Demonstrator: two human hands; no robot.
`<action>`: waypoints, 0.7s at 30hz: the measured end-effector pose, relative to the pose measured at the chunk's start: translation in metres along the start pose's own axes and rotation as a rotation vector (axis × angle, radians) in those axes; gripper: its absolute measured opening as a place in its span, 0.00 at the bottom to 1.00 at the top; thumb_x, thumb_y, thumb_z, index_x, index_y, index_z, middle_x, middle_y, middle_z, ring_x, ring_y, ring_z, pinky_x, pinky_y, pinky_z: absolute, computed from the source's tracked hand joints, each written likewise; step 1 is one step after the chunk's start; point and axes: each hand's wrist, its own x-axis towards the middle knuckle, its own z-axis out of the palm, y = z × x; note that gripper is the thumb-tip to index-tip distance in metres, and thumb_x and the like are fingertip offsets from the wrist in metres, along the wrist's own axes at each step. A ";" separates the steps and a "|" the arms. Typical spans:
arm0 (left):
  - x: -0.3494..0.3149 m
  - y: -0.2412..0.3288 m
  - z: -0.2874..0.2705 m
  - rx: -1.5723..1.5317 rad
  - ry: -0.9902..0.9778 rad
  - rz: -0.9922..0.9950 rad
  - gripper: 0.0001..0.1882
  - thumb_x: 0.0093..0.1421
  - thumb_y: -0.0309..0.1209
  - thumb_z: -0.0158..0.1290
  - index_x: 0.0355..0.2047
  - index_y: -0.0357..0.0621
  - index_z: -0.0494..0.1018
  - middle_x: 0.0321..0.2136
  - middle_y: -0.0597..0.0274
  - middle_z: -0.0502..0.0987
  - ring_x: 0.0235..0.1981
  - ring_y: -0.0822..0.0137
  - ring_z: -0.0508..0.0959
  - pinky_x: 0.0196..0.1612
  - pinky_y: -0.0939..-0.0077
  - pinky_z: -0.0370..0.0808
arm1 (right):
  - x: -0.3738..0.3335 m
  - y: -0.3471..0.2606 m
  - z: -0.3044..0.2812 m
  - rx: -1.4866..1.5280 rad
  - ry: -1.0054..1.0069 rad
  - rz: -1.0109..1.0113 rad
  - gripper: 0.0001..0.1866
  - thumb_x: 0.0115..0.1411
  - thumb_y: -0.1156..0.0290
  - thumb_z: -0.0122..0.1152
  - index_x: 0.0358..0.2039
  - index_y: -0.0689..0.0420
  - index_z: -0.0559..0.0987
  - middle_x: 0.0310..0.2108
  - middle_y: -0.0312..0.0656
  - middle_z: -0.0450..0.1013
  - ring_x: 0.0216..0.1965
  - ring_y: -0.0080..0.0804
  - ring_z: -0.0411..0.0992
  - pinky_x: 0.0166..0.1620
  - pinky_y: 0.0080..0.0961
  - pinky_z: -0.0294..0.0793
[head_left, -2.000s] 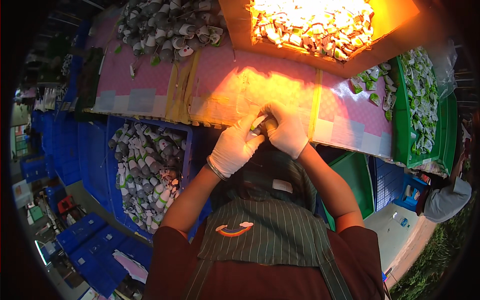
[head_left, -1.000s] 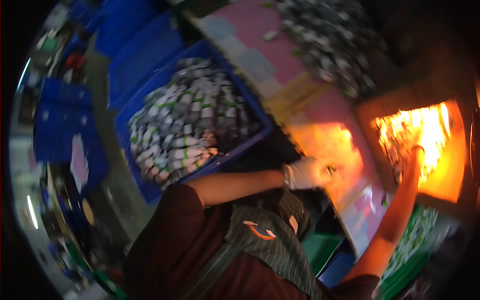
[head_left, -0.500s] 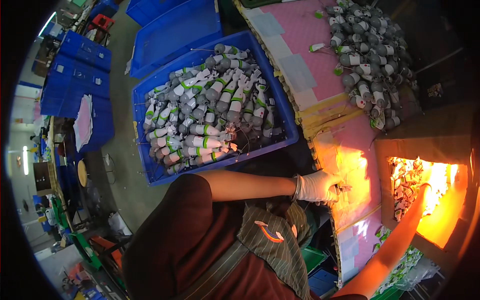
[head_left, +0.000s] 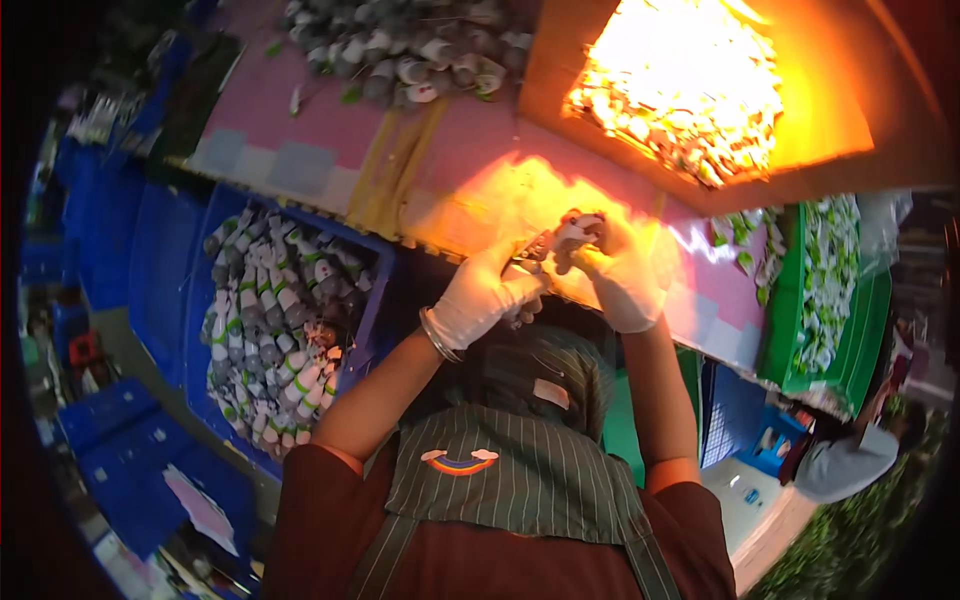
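My gloved left hand (head_left: 485, 300) is closed on something small with dark and light ends, too blurred to make out. Close beside it, my gloved right hand (head_left: 628, 275) pinches a small white-and-dark plastic piece (head_left: 578, 230). The two hands nearly meet over the near edge of the pink-covered table (head_left: 450, 190), in strong orange light. Just beyond my right hand stands a cardboard box (head_left: 552, 75), its inside glaring bright and filled with small white pieces (head_left: 690, 140).
Grey-and-white bulb-shaped items with green bands (head_left: 275, 320) fill a blue crate (head_left: 372, 325) at left. More grey-and-white items (head_left: 410, 50) are heaped on the table's far side. A green bin (head_left: 870, 310) of white-green pieces stands right. Another person (head_left: 850, 465) is at far right.
My right hand has come out of the cardboard box with a small white-and-dark piece and now meets my left hand. The view has turned toward the box.
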 end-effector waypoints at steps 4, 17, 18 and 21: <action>-0.001 -0.002 0.015 0.024 0.026 -0.011 0.20 0.58 0.30 0.56 0.50 0.41 0.66 0.22 0.63 0.75 0.20 0.75 0.75 0.22 0.82 0.72 | -0.008 0.008 -0.009 0.075 0.050 -0.056 0.12 0.57 0.77 0.57 0.43 0.65 0.72 0.37 0.44 0.74 0.35 0.27 0.74 0.38 0.22 0.73; 0.015 -0.023 0.032 0.663 0.175 0.607 0.23 0.56 0.28 0.58 0.52 0.39 0.69 0.33 0.59 0.79 0.33 0.72 0.78 0.37 0.76 0.75 | -0.015 0.039 0.002 0.334 0.264 -0.163 0.12 0.62 0.76 0.54 0.45 0.59 0.66 0.37 0.42 0.71 0.33 0.28 0.72 0.33 0.23 0.75; 0.016 -0.021 0.036 0.657 0.159 0.611 0.23 0.56 0.28 0.58 0.52 0.39 0.69 0.33 0.59 0.79 0.33 0.72 0.78 0.37 0.76 0.75 | -0.015 0.042 0.001 0.327 0.279 -0.167 0.12 0.62 0.76 0.54 0.45 0.59 0.66 0.37 0.42 0.71 0.33 0.28 0.72 0.33 0.23 0.75; 0.015 -0.021 0.035 0.520 0.124 0.476 0.23 0.56 0.26 0.58 0.53 0.39 0.68 0.34 0.61 0.78 0.34 0.72 0.78 0.38 0.76 0.74 | -0.020 0.037 0.004 0.250 0.302 -0.128 0.12 0.61 0.78 0.53 0.45 0.60 0.68 0.40 0.41 0.71 0.39 0.26 0.72 0.39 0.22 0.75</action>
